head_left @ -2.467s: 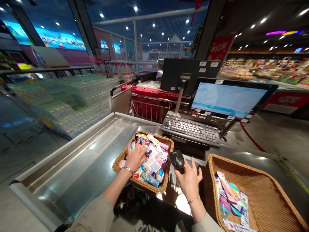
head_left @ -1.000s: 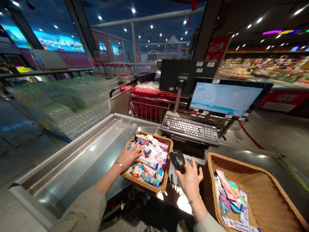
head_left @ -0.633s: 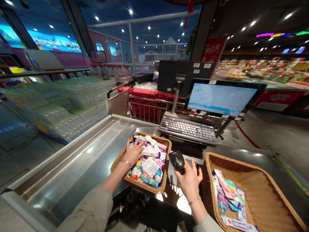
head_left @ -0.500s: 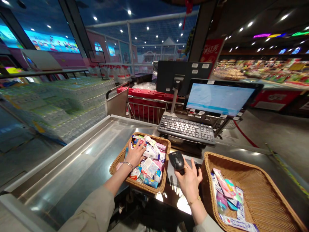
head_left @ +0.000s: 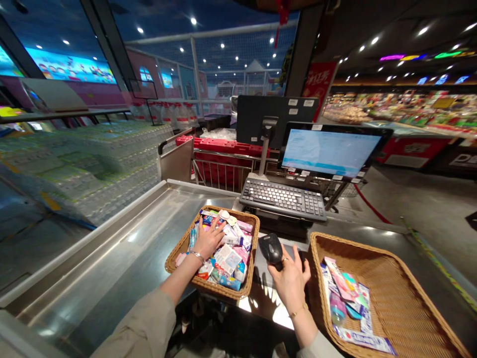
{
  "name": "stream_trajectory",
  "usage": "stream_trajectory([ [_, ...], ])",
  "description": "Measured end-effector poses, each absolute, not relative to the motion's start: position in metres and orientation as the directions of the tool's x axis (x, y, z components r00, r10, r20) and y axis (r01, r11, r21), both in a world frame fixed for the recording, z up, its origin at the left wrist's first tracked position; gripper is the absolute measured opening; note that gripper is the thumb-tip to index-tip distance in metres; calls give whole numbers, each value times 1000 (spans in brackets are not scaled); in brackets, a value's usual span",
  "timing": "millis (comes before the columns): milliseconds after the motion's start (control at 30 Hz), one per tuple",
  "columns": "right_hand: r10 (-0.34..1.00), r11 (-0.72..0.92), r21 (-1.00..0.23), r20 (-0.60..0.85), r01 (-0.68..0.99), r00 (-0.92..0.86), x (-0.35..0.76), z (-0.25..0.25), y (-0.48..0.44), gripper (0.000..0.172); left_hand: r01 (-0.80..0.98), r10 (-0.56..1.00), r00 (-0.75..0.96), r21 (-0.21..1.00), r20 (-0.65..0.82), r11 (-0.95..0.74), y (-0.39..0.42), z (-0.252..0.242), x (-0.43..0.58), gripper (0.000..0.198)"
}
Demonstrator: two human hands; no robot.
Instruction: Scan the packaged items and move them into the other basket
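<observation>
My left hand [head_left: 207, 239] lies palm down, fingers spread, on the small packaged goods heaped in a wicker basket [head_left: 178, 249] at the counter's middle. It presses on the packets; whether any is gripped is hidden. To the right my right hand [head_left: 291, 278] holds a black handheld barcode scanner [head_left: 271, 247] upright, thumb and ringed finger round its handle, the other fingers raised. A second, larger wicker basket [head_left: 387, 278] stands at the right with several flat packets [head_left: 348, 298] along its left side.
A steel checkout counter [head_left: 122, 253] runs to the left. Behind the baskets sit a grey keyboard [head_left: 283, 199], a lit touchscreen [head_left: 330, 151] and a black monitor back [head_left: 274, 117]. Red shopping baskets [head_left: 223, 146] stand behind a rail. Stacked bottled water [head_left: 85, 159] fills the left.
My left hand has shifted about over the packets in the left basket, ending nearer its far left. The right hand with the scanner has stayed put. The view has drifted slightly.
</observation>
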State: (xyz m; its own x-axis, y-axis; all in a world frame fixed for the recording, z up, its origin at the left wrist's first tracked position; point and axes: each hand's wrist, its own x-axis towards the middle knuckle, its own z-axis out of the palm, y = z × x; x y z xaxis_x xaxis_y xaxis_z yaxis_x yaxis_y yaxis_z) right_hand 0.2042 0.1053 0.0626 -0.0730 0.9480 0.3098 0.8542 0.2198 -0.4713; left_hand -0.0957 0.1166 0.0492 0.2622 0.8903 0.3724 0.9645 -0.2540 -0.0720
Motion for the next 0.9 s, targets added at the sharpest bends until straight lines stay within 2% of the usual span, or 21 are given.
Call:
stream_trajectory([
  [567,958,204,-516,279,832,-62,200,75,103,33,972,855,235,-100,462,-213,129,83,-59,18],
  [900,948,206,-476,315,855,-53,205,78,102,33,972,845,233,-93,481,-215,140,85,-31,18],
])
